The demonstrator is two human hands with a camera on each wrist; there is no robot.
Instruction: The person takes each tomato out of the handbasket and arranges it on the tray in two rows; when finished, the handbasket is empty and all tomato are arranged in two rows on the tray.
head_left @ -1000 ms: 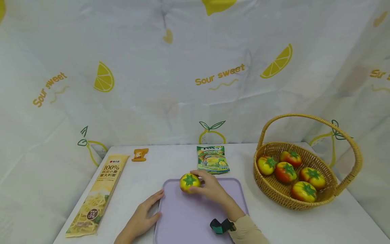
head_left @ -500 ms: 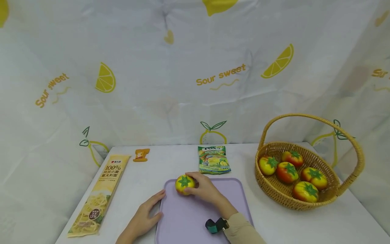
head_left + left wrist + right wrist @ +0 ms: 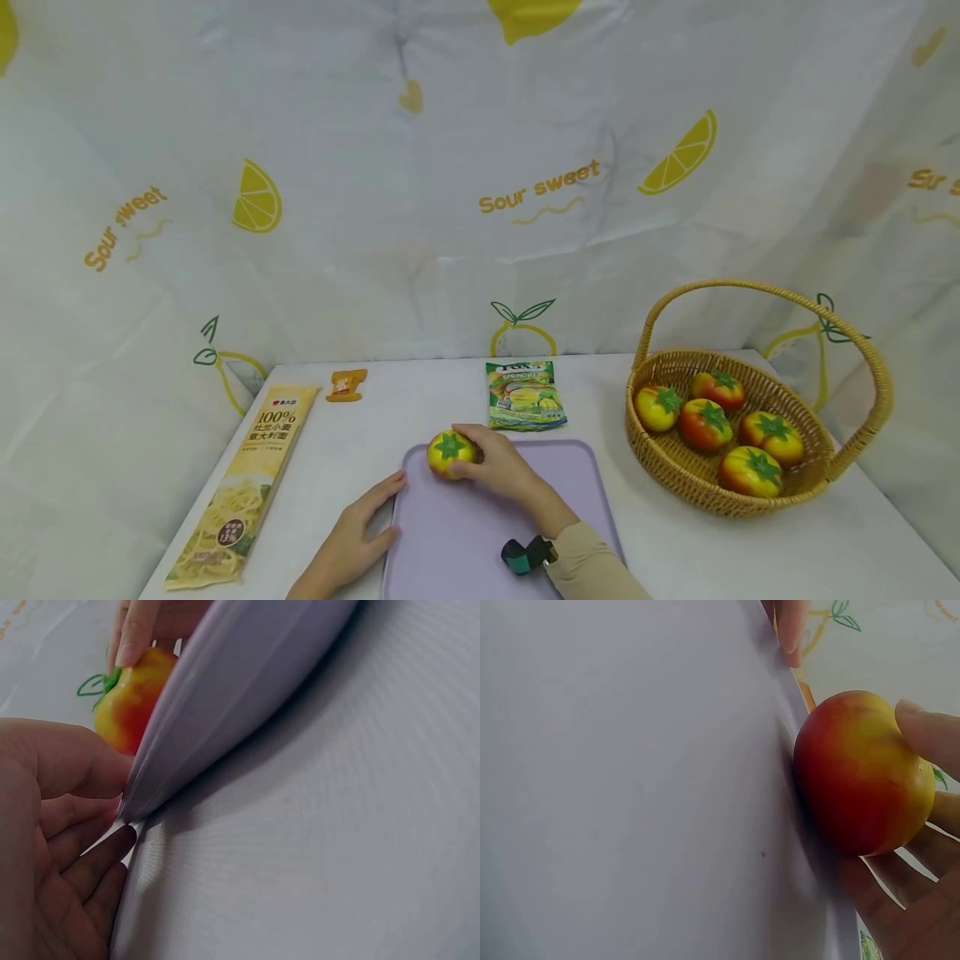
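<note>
From the head camera, the right hand (image 3: 501,468) holds a yellow tomato (image 3: 450,451) with a green top. Its fingers curl round the tomato. The tomato sits on the far left corner of a purple tray (image 3: 465,533). The left hand (image 3: 352,537) lies flat on the white table (image 3: 675,550), and its fingers are straight and touch the left edge of the tray. It holds nothing. A long bag of noodles (image 3: 240,483) lies well to the left. A small orange packet (image 3: 347,385) is at the back of the table. A green snack bag (image 3: 523,395) lies just behind the tray. On the right stands a woven basket (image 3: 847,454) with a tall handle. Five more tomatoes (image 3: 705,422) lie inside it.

From the left wrist camera, the left hand (image 3: 52,840) is very close. Its fingers (image 3: 82,761) lie loose against the edge of the purple tray (image 3: 247,667). Past the tray edge you can see the tomato (image 3: 135,697), red and yellow, with a fingertip of the other hand on top of it.

From the right wrist camera, the tomato (image 3: 859,772) fills the right side. It rests on the tray (image 3: 630,787). The right hand's fingers (image 3: 930,735) wrap round it from above and below. A fingertip of the left hand (image 3: 790,626) shows at the top, at the tray's edge.
</note>
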